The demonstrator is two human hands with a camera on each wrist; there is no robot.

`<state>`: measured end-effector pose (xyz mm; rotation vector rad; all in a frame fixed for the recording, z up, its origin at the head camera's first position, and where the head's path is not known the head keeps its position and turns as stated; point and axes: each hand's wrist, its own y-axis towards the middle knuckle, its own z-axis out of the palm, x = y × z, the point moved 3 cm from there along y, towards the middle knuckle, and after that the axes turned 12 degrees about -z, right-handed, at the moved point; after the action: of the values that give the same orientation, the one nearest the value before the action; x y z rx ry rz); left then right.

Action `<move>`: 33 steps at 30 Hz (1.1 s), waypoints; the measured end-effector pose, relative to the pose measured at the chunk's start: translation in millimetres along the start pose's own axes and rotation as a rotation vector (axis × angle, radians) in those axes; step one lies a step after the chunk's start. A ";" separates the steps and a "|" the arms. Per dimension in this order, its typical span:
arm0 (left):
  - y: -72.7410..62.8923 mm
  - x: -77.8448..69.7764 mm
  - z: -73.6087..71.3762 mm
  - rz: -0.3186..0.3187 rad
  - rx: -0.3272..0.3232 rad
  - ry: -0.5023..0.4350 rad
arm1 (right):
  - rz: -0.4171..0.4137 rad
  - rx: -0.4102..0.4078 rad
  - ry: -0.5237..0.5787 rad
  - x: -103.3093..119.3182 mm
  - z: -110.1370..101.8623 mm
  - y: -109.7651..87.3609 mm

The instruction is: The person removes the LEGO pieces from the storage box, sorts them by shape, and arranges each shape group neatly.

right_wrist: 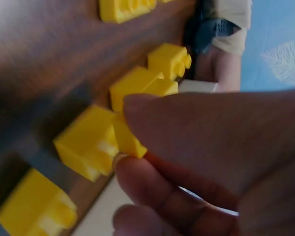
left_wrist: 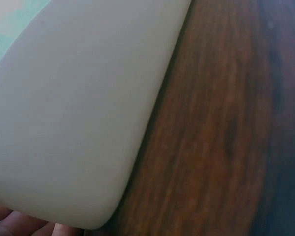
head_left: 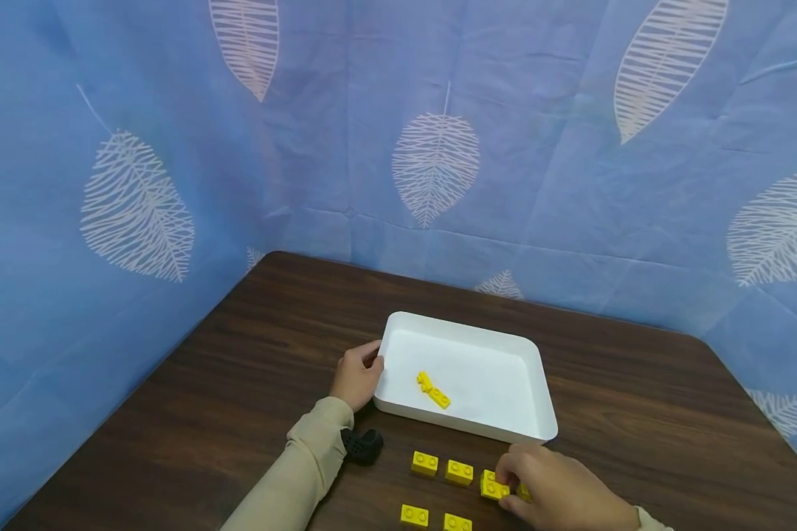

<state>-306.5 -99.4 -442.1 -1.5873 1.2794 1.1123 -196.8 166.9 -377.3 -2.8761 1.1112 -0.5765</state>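
Note:
A white tray [head_left: 465, 424] stands on the table, two thin yellow toy brick pieces [head_left: 433, 391] lying on its floor. At its left side, my left hand [head_left: 357, 376] holds the wall with thumb and fingers; the left wrist view shows the tray's outer side [left_wrist: 83, 108] close up, with some fingertips at the bottom edge. In front of the tray's right corner, my right hand [head_left: 558, 483] pinches a small yellow brick [right_wrist: 127, 137] between thumb and index finger. Other yellow bricks [right_wrist: 88, 142] sit right beside the pinched one, partly covered by the hand.
Several two-stud yellow bricks stand in rows in front of the tray, among them a left brick [head_left: 424, 463], a middle one [head_left: 460, 473] and nearer ones [head_left: 415, 515]. A black strap device [head_left: 363, 446] is on the left wrist. Blue leaf-patterned cloth [head_left: 432, 273] borders the dark table [head_left: 252, 369].

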 end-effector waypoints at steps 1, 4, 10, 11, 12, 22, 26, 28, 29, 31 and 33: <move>0.0 0.2 -0.3 0.000 0.001 0.001 | 0.020 0.023 0.011 -0.6 3.6 -0.8; -0.4 0.1 -1.8 -0.010 0.000 0.000 | 0.051 0.065 0.040 -1.2 14.5 -3.1; -0.3 -0.2 -4.1 -0.014 -0.009 0.004 | 0.048 0.086 0.126 -0.9 30.9 -6.0; -0.3 -0.2 -4.1 -0.012 -0.009 0.005 | 0.050 0.087 0.138 -1.1 32.9 -6.3; -0.3 -0.3 -4.4 -0.013 -0.009 0.005 | 0.046 0.083 0.144 -1.1 34.6 -6.5; -0.1 -0.1 -4.0 -0.029 -0.011 0.015 | 0.045 0.086 0.155 -1.5 35.4 -6.7; 0.5 -0.1 -3.8 -0.032 -0.010 0.014 | 0.029 0.067 0.110 -3.8 22.5 -6.6; 1.1 0.1 -3.3 -0.026 -0.009 0.014 | 0.045 0.058 0.090 -5.6 14.0 -6.1; 1.3 0.3 -2.9 -0.024 -0.007 0.012 | 0.050 0.051 0.081 -6.2 9.9 -6.0; 1.3 0.3 -1.8 -0.019 -0.003 0.011 | 0.037 0.021 0.072 -6.1 1.3 -5.9; 0.8 0.1 -0.1 -0.012 0.003 0.011 | -0.004 -0.027 0.049 -4.4 -6.8 -4.4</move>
<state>-307.2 -99.7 -442.1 -1.5990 1.2770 1.0951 -199.2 173.9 -371.9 -2.9026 1.1281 -0.6403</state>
